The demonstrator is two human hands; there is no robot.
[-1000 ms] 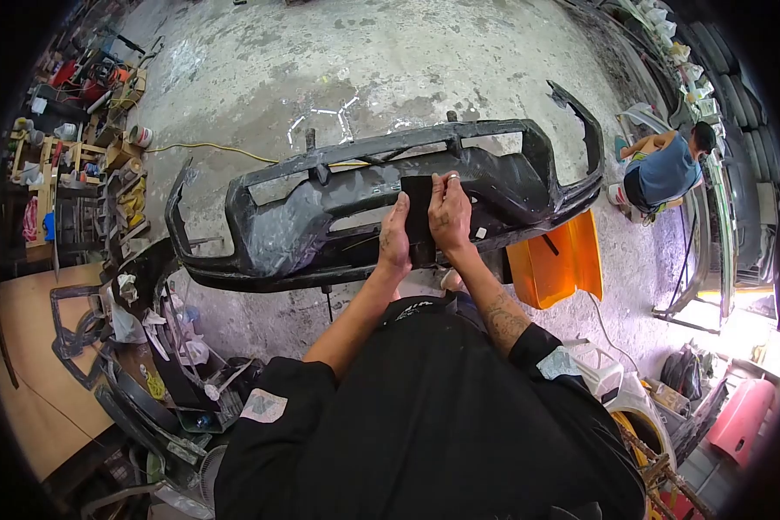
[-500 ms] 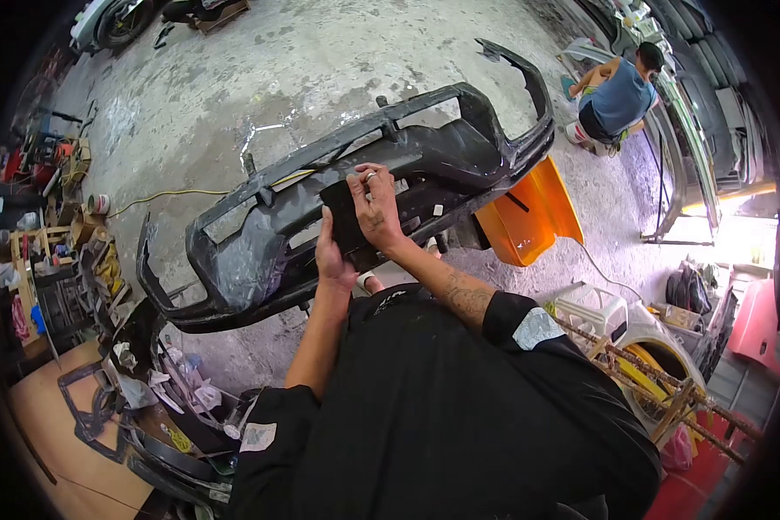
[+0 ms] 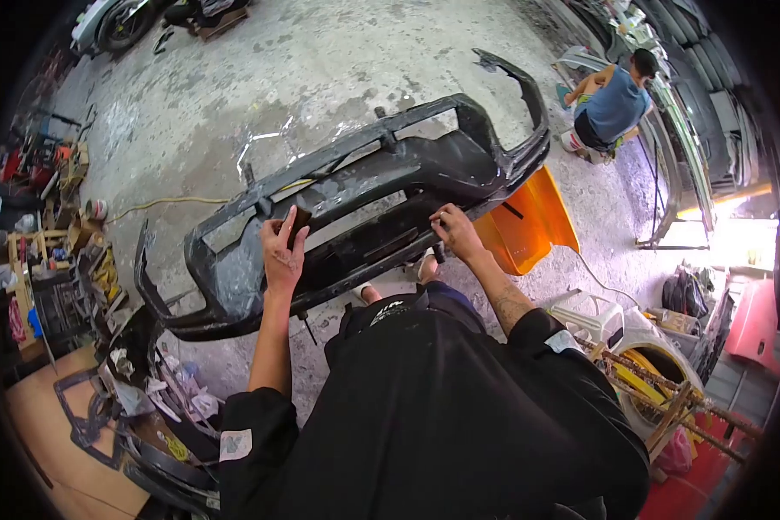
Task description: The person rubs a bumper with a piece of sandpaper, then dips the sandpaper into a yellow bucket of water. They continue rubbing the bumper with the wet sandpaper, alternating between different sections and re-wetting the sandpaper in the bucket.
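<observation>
A black car bumper [image 3: 442, 156] with grey sanded patches lies across the middle, its long openings facing up. On its left part, my left hand [image 3: 282, 256] grips a small dark brown folded piece [image 3: 299, 224] between thumb and fingers. My right hand [image 3: 458, 232] is over the bumper's near edge, right of centre, its fingertips pinched together; what they hold, if anything, is too small to tell. The hands are well apart.
An orange plastic piece [image 3: 529, 227] stands behind the bumper's right end. Another person [image 3: 611, 104] sits at the upper right. Car parts and clutter [image 3: 147, 381] lie at the lower left. A rusty rack [image 3: 641, 373] stands at the lower right.
My hands, which were together at a black sheet over the bumper's middle, have parted. The left moved left with a dark piece; the right moved right to the near edge.
</observation>
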